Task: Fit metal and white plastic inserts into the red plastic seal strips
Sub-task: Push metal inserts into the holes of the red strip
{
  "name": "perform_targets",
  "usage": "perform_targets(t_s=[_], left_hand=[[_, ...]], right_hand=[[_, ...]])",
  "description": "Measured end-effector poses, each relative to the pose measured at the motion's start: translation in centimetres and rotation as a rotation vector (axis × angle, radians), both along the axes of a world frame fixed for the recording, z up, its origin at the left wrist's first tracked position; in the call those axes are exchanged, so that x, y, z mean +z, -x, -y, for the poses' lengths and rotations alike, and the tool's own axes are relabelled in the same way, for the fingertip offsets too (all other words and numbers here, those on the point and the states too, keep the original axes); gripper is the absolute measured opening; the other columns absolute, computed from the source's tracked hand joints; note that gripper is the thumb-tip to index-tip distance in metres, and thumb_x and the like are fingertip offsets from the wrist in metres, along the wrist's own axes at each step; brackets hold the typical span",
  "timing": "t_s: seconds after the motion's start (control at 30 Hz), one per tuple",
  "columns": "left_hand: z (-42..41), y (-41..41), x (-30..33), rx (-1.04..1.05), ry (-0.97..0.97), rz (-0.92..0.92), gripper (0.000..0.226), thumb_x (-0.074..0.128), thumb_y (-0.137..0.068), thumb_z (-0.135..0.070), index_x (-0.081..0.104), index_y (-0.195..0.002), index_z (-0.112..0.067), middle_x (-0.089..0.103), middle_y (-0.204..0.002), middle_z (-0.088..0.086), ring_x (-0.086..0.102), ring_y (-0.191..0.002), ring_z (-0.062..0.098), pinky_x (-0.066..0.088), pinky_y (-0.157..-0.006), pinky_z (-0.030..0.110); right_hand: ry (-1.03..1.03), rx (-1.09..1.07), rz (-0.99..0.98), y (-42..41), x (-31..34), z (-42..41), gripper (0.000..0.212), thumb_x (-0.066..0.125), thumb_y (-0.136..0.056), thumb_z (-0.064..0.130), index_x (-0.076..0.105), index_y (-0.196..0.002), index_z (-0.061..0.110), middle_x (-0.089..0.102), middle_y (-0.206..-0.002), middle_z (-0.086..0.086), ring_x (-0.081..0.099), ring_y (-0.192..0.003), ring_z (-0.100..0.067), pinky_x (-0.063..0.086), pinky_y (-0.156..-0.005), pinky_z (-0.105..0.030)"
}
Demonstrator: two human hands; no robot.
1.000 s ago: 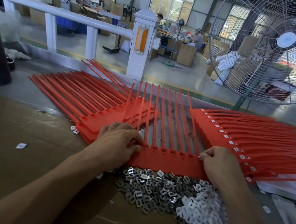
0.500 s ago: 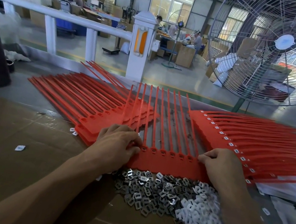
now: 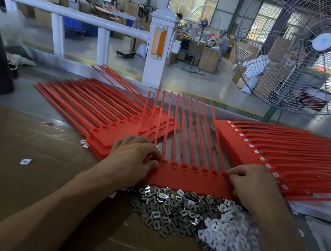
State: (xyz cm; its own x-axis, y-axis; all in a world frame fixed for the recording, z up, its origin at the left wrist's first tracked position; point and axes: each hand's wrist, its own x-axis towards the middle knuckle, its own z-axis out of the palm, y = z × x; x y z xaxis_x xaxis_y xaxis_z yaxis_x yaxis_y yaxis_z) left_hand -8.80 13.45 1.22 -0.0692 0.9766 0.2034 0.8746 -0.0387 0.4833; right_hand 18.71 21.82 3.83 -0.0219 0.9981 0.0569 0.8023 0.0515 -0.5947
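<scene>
- On the tabletop, directly before the person, lay a red seal strip: a flat red band with a row of small square sockets along its far edge, and thin red tails running from it away toward the railing.
- The left hand rested on the band's left end, fingers curled, their tips pressing at the socket row; whether they pinched an insert could not be told.
- The right hand lay on the band's right end, fingers bent, tips pinching at the last socket.
- Just nearer than the band sat a heap of metal inserts, grey and square, touching a heap of white plastic inserts to its right, partly under the right forearm.
- A stack of red strips lay to the left and another stack with white pieces in its sockets to the right.
- Compared with half a second before, both hands kept the same ends of the band; the right fingertips had crept slightly leftward along the sockets, and the strip had not shifted.
</scene>
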Motion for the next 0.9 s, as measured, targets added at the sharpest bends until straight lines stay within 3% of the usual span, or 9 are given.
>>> perform_targets(t_s=[0.1,0.17,0.27,0.33,0.53,0.6,0.73,0.83,0.9], left_hand=[[0.0,0.0,0.0,-0.001,0.005,-0.001,0.025,0.057,-0.098,-0.047,0.062,-0.122,-0.046,0.046,-0.142,-0.02,0.025,-0.135,0.005,0.013,-0.112,0.035],[0.0,0.0,0.0,0.001,0.008,0.0,0.025,0.057,-0.098,-0.047,0.062,-0.122,-0.046,0.046,-0.141,-0.021,0.026,-0.135,0.005,0.013,-0.114,0.036],[-0.1,0.1,-0.1,0.005,0.013,0.001,0.024,0.057,-0.098,-0.048,0.061,-0.121,-0.047,0.045,-0.142,-0.021,0.026,-0.135,0.006,0.013,-0.114,0.037],[-0.2,0.1,-0.1,0.004,0.013,-0.001,0.023,0.057,-0.098,-0.048,0.061,-0.121,-0.047,0.045,-0.141,-0.021,0.026,-0.134,0.006,0.014,-0.113,0.037],[-0.2,0.1,-0.2,0.005,0.013,-0.003,0.022,0.056,-0.098,-0.049,0.061,-0.12,-0.048,0.045,-0.141,-0.02,0.026,-0.135,0.006,0.014,-0.114,0.038],[-0.2,0.1,-0.2,0.004,0.017,-0.009,0.023,0.056,-0.098,-0.049,0.06,-0.121,-0.048,0.045,-0.142,-0.02,0.026,-0.136,0.007,0.014,-0.115,0.039],[-0.2,0.0,-0.1,0.002,0.008,-0.013,0.024,0.057,-0.098,-0.047,0.061,-0.121,-0.046,0.046,-0.142,-0.02,0.027,-0.135,0.007,0.014,-0.111,0.036],[-0.2,0.1,-0.1,-0.004,0.002,-0.008,0.024,0.057,-0.098,-0.047,0.062,-0.122,-0.046,0.046,-0.141,-0.02,0.026,-0.134,0.006,0.012,-0.108,0.033],[-0.1,0.0,-0.1,-0.008,0.001,-0.011,0.024,0.057,-0.098,-0.047,0.062,-0.122,-0.046,0.045,-0.141,-0.02,0.025,-0.134,0.005,0.012,-0.108,0.033]], right_hand=[[-0.004,0.045,0.053,0.0,1.2,0.8,0.012,0.072,-0.094,0.02,0.081,-0.092,0.026,0.068,-0.073,0.01,0.064,-0.071,-0.009,0.041,-0.059,-0.021],[0.1,0.122,0.095,-0.2,2.6,1.8,0.007,0.082,-0.086,0.036,0.077,-0.082,0.031,0.07,-0.073,0.011,0.065,-0.072,-0.008,0.045,-0.062,-0.024],[0.304,0.223,0.223,-1.0,4.6,3.0,0.034,0.092,-0.066,0.056,0.076,-0.083,0.031,0.075,-0.082,0.011,0.071,-0.081,-0.009,0.053,-0.07,-0.031],[0.378,0.264,0.297,-1.5,5.4,3.8,0.046,0.095,-0.057,0.059,0.074,-0.088,0.032,0.075,-0.086,0.011,0.071,-0.081,-0.008,0.053,-0.066,-0.029],[0.476,0.361,0.331,-1.9,5.8,4.7,0.059,0.099,-0.057,0.044,0.067,-0.105,0.033,0.068,-0.104,0.005,0.069,-0.065,-0.006,0.055,-0.055,-0.021],[0.492,0.398,0.315,-1.9,5.8,4.7,0.05,0.097,-0.066,0.033,0.067,-0.106,0.029,0.067,-0.104,0.0,0.069,-0.059,-0.01,0.057,-0.054,-0.025],[0.433,0.433,0.297,-2.0,5.1,4.1,0.022,0.086,-0.083,0.015,0.073,-0.097,0.025,0.072,-0.089,-0.003,0.075,-0.069,-0.028,0.064,-0.065,-0.045],[0.395,0.434,0.233,-2.0,4.7,3.6,0.014,0.082,-0.087,0.01,0.077,-0.085,0.023,0.072,-0.074,0.002,0.069,-0.054,-0.02,0.059,-0.054,-0.035],[0.369,0.437,0.175,-2.0,4.6,3.3,0.016,0.083,-0.086,0.012,0.078,-0.079,0.025,0.074,-0.074,0.001,0.069,-0.054,-0.016,0.058,-0.055,-0.03]])
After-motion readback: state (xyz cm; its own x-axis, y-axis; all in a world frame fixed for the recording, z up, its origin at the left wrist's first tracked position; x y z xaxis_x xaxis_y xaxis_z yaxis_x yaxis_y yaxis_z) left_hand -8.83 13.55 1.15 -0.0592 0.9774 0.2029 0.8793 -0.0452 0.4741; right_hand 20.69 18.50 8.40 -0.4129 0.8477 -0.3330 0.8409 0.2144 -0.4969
